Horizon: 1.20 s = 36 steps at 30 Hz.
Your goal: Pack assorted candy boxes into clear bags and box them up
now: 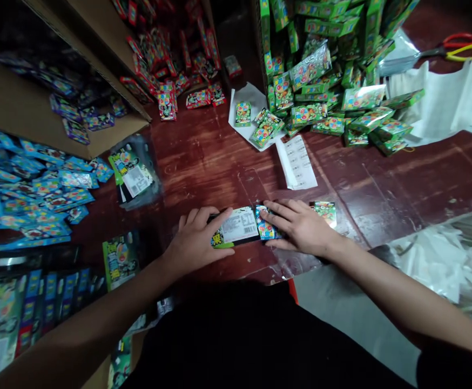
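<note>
On the dark red bench [203, 156], the left hand [191, 236] bracketed one end of a labelled black card [238, 226], its grip spread. The right hand [301, 229] stretched over a blue packet [263, 219] beside the card, probably keeping both aligned; whether it pinched, I cannot tell.

On the reddish-brown desk [195, 146], the left hand [199, 237] holds one end of a white-labelled package [240, 224] between thumb and fingers. The right hand [301, 224] lies over a blue packet [264, 222] at the package's other end. Red packets [167, 101] and green packets [309, 113] lie heaped beyond, near folded printed paper [301, 165]; scissors [446, 52] rest far right.
</note>
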Available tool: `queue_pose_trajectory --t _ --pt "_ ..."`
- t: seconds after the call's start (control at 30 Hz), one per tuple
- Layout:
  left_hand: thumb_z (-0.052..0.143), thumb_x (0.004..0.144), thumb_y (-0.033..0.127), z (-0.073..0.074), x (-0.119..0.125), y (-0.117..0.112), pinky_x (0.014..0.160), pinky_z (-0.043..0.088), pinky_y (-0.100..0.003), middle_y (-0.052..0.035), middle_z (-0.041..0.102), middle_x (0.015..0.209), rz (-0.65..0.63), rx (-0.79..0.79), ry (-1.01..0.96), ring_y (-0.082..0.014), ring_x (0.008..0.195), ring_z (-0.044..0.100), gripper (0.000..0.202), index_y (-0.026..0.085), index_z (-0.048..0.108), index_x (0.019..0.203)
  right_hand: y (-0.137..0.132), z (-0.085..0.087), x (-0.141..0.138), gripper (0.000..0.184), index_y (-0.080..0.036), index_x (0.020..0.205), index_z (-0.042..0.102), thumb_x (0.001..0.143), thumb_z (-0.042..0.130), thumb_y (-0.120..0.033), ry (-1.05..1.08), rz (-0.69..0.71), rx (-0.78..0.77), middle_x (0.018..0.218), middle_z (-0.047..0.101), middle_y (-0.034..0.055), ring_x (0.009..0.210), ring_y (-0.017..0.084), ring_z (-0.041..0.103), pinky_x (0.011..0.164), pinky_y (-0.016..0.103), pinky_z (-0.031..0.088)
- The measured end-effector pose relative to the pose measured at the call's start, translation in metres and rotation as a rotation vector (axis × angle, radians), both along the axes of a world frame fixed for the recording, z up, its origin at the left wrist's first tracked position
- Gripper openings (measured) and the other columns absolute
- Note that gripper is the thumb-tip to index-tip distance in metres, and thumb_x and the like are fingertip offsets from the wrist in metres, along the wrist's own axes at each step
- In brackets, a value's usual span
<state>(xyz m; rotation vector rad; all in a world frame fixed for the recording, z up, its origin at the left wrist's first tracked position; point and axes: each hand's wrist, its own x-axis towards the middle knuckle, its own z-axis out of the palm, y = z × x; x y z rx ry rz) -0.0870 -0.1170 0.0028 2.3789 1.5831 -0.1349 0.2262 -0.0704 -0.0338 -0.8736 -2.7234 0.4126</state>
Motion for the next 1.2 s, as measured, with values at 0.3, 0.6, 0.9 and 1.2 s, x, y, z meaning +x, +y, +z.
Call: queue_pose_trajectory --t 0.3,0.6,0.9,1.2 --pt "0.076 0.078 0.060 -0.009 -0.004 0.011 0.104 0.035 -0.053 -0.0123 0.048 0.143 -0.129 -0.034 -0.100 -0.0368 0.125 0.045 0.093 0.033 0.034 0.157 -0.003 0.012 0.005 0.110 -0.011 0.161 0.019 0.084 0.053 -0.080 0.061 0.054 -0.067 0.164 0.029 0.0229 0.151 0.036 0.032 0.122 0.059 0.026" --pt "0.076 0.077 0.063 -0.014 0.011 0.011 0.100 0.036 -0.050 -0.0128 0.050 0.139 -0.163 -0.013 -0.098 -0.0361 0.122 0.045 0.095 0.031 0.035 0.156 -0.006 -0.002 0.036 0.069 -0.027 0.149 0.049 0.093 0.056 -0.066 -0.024 0.050 -0.061 0.160 0.043 0.0081 0.138 0.036 0.047 0.114 0.060 0.034" --pt "0.076 0.077 0.062 -0.015 0.022 0.003 0.097 0.037 -0.050 -0.0119 0.050 0.139 -0.111 -0.002 -0.111 -0.0360 0.120 0.045 0.095 0.032 0.033 0.157 -0.006 0.005 0.024 0.105 -0.016 0.161 0.022 0.084 0.053 -0.081 0.019 0.072 -0.101 0.165 0.031 0.0168 0.147 0.037 0.036 0.124 0.064 0.013" --pt "0.079 0.074 0.060 -0.017 0.020 0.012 0.100 0.035 -0.050 -0.0115 0.050 0.140 -0.170 0.003 -0.100 -0.0359 0.123 0.044 0.095 0.031 0.037 0.154 -0.008 -0.010 0.048 0.083 -0.030 0.159 0.029 0.091 0.056 -0.069 0.023 0.030 -0.108 0.158 0.045 0.0048 0.141 0.035 0.040 0.122 0.068 0.017"
